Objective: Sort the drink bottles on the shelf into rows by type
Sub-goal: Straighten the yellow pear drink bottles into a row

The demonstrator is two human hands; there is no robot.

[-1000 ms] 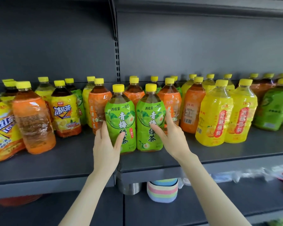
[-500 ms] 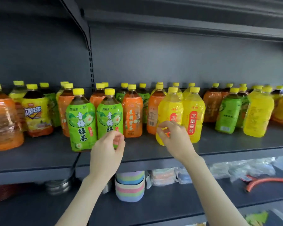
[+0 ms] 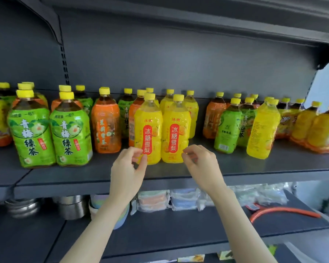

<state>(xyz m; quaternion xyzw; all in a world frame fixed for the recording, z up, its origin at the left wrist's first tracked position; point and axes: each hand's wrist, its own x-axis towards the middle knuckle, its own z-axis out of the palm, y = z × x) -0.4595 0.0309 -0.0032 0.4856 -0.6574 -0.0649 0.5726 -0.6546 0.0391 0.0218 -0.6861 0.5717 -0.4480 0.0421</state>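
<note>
Left hand (image 3: 128,168) and right hand (image 3: 199,164) have shifted to the two yellow bottles (image 3: 148,130) at the shelf (image 3: 273,166) front; fingers loosely curled, holding nothing. Risk: a low, hasty grip could tip a bottle off the edge.

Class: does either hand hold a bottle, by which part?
Cannot be told: the left hand curls at the base of the left yellow bottle, the right hand by the right yellow bottle; no grip shows.
</note>
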